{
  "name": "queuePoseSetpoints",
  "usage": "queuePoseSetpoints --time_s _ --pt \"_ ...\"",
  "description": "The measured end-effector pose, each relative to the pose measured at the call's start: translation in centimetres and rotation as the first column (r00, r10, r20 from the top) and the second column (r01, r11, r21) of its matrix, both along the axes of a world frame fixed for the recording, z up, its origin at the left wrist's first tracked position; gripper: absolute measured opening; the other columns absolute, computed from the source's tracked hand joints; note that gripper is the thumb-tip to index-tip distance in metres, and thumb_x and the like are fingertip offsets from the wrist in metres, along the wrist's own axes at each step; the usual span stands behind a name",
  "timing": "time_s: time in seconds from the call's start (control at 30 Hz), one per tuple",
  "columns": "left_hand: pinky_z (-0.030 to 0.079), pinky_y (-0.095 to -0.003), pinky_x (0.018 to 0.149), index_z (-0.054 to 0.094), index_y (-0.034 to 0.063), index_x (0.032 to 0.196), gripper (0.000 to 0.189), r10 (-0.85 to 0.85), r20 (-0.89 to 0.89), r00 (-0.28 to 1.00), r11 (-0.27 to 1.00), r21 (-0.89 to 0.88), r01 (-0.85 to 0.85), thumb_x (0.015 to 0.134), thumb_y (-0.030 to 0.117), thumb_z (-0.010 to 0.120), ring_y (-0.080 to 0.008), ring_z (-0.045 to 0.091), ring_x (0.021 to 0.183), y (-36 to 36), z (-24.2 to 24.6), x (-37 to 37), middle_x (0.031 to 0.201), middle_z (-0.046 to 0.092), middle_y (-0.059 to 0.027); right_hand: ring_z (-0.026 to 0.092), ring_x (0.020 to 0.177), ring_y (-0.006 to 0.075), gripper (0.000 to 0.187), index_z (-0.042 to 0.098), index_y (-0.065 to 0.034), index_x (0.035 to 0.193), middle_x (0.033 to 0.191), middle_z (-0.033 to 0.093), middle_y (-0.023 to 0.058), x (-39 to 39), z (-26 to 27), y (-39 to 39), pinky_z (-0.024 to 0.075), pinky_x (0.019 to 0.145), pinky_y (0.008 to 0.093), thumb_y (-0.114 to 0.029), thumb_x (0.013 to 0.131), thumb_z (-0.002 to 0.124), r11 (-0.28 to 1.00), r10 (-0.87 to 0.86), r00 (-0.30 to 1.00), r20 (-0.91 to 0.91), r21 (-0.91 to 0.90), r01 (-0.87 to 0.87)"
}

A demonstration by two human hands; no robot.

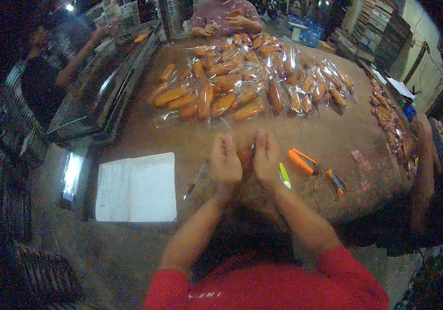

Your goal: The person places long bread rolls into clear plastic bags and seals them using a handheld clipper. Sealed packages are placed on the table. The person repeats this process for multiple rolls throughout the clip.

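Both my hands are raised in front of me over the wooden table (144, 139). My left hand (226, 159) and my right hand (266, 157) face each other on either side of a brown, bread-like item (245, 155), which is blurred and partly hidden between them; clear film seems to rise from it. Beyond them lies a heap of long brown rolls in clear plastic bags (225, 83). To the right of my right hand are a yellow-green cutter or stapler-like tool (284, 176), an orange stapler (301, 161) and a smaller orange-and-black stapler (336, 182).
An open lined notebook (153, 190) and a pen (194, 182) lie at the left. A glass-sided case (105, 89) stands further left. Across the table is a person (225, 21); others sit at both sides. More bagged items (390, 120) lie along the right edge.
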State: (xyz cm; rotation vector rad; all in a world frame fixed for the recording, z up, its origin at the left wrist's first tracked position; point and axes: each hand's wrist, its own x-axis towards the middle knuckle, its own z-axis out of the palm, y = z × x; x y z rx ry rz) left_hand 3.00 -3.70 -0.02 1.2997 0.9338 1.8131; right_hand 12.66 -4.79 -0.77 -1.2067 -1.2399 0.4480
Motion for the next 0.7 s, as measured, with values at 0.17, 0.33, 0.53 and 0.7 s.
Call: queuePoseSetpoints --time_s 0.17,0.33,0.53,0.7 --pt "0.033 -0.0243 0.051 0.052 0.0071 0.080 0.033 -0.179 0.146 0.973 0.983 0.073 0.170 0.107 0.025 0.044 -0.0044 0.043 0.061 -0.5 -0.2 -0.1 0.070 0.050 0.0044 0.054 0.066 0.0181 0.040 0.057 0.0012 0.091 0.073 0.059 0.0123 -0.1 -0.4 -0.1 0.0437 0.060 0.0369 -0.035 0.105 0.045 0.999 0.023 1.000 0.004 0.029 -0.023" --pt "0.029 -0.0262 0.046 0.050 0.0110 0.069 0.046 -0.227 0.040 0.973 0.969 -0.086 0.230 0.107 0.035 0.042 -0.0054 0.040 0.052 -0.9 -0.3 -1.1 0.059 0.048 0.0048 0.051 0.061 0.0164 0.040 0.060 0.0013 0.087 0.067 0.058 0.0099 0.4 0.0 -0.5 0.0429 0.058 0.0363 -0.033 0.105 0.048 0.963 0.256 0.966 -0.032 0.092 -0.252" --pt "0.034 -0.0268 0.052 0.050 0.0067 0.070 0.046 -0.090 -0.003 0.996 0.985 -0.149 0.088 0.108 0.032 0.041 -0.0068 0.042 0.061 -0.8 -0.9 -1.3 0.063 0.046 0.0032 0.040 0.063 0.0052 0.036 0.052 -0.0052 0.077 0.067 0.046 -0.0036 -0.3 0.7 -1.1 0.0320 0.054 0.0254 -0.024 0.107 0.045 0.990 0.129 0.985 -0.112 0.069 -0.121" --pt "0.034 -0.0273 0.053 0.048 0.0057 0.069 0.046 -0.115 0.062 0.991 0.990 -0.073 0.120 0.106 0.033 0.045 -0.0074 0.043 0.064 -1.1 0.2 -1.7 0.065 0.047 0.0020 0.041 0.062 0.0097 0.036 0.052 -0.0024 0.076 0.066 0.045 0.0001 -1.3 1.1 -1.1 0.0340 0.055 0.0289 -0.023 0.105 0.046 0.985 -0.023 0.999 -0.023 0.170 0.027"
